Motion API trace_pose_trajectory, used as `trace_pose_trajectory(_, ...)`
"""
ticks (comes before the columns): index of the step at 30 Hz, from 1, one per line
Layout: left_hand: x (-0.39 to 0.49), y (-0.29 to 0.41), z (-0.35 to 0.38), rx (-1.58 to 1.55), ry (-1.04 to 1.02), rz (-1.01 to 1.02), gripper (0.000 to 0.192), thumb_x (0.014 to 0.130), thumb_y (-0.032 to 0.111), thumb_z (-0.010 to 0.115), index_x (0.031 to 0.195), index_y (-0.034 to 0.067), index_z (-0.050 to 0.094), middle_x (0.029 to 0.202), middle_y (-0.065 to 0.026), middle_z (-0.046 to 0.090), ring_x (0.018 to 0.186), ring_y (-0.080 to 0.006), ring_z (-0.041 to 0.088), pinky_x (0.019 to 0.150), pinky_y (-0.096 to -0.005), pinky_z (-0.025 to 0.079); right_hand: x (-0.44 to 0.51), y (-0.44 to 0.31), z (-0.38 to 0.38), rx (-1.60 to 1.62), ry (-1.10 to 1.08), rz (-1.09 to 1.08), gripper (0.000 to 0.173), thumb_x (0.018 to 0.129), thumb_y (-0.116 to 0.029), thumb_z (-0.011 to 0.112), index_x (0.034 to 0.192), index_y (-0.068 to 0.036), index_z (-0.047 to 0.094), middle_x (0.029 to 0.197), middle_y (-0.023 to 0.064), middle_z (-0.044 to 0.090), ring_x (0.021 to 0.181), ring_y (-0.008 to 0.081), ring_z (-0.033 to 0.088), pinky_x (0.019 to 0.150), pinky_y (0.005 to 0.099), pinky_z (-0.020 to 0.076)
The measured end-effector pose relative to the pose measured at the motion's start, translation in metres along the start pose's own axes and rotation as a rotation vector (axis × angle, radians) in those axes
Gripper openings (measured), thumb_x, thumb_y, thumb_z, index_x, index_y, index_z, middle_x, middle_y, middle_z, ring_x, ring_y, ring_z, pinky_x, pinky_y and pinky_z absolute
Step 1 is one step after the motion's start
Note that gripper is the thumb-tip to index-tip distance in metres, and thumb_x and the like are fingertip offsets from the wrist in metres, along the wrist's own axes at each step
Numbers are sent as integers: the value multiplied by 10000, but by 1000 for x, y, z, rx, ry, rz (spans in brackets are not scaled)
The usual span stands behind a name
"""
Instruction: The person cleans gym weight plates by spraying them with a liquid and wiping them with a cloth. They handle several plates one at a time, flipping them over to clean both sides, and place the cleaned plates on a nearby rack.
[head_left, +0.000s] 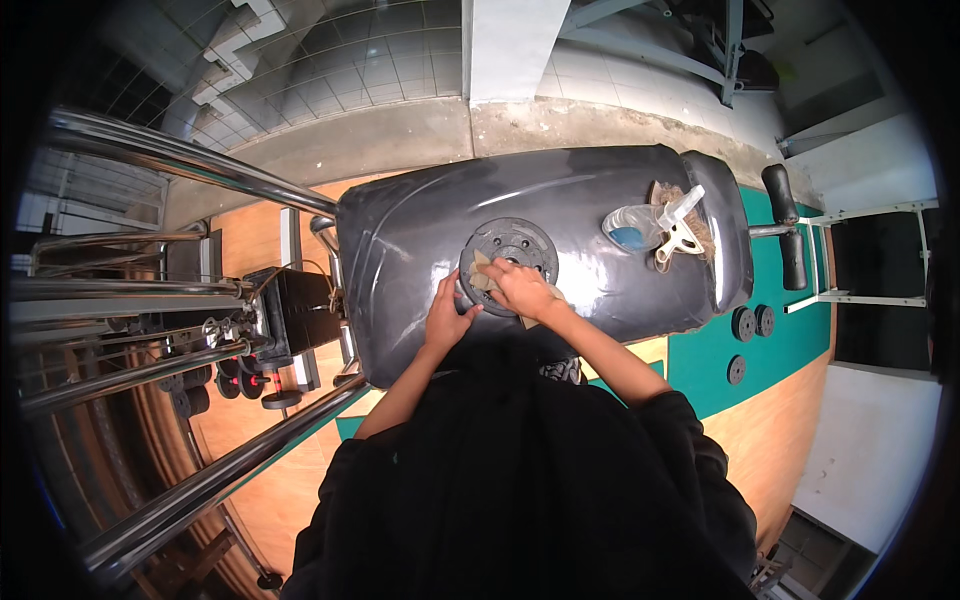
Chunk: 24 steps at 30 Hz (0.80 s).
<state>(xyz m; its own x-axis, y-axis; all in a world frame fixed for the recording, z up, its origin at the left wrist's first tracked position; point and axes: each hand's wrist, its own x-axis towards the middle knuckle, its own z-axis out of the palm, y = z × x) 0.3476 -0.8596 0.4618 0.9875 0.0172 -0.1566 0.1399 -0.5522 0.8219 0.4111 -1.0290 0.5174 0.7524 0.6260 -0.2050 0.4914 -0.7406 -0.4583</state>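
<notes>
A round dark weight plate (517, 233) lies flat on the black padded bench (420, 225) before me. My right hand (519, 286) presses a tan cloth (480, 276) onto the plate's face, its fingers over the cloth. More of the cloth shows below that hand, by the wrist. My left hand (448, 313) rests at the plate's left rim, thumb and fingers spread along the edge. To the right on the bench lies a clear spray bottle (634, 227) with blue liquid, next to a brush with brown bristles (691, 217) and a cream-coloured handle.
Chrome machine rails (225, 169) run along the left, beside a black weight block (304, 311). Small weight plates (743, 324) lie on the green mat (697, 375) at the right. A padded roller (780, 193) stands past the bench end. Dumbbells (241, 379) are on the floor at left.
</notes>
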Motion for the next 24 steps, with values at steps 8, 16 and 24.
trace_pose_trajectory(8, -7, -4, 5, -69, 14, 11, 778, 648, 173, 767, 1308, 43, 376, 1164, -83, 491, 904, -206, 554, 806, -338, 460, 33, 29, -19, -34, 256, 233, 413, 783, -129, 576, 1186, -109, 488, 993, 104, 527, 867, 332, 583, 752, 433, 488)
trace_pose_trajectory(16, -3, -7, 4, -90, 33, 23, 768, 652, 179, 768, 1305, 38, 389, 1178, -79, 496, 900, -199, 562, 803, -322, 462, 32, 18, -34, 82, 59, -33, 412, 764, -156, 595, 1169, -123, 527, 1033, 92, 532, 884, 303, 594, 756, 421, 489)
trace_pose_trajectory(24, -3, -13, 7, -112, 44, 2, 954, 635, 162, 799, 1381, 48, 217, 1219, -89, 515, 882, -181, 570, 736, -314, 478, 28, 9, -4, 0, -20, -152, 351, 775, -154, 575, 1125, -142, 562, 1037, 82, 535, 919, 308, 580, 788, 417, 475)
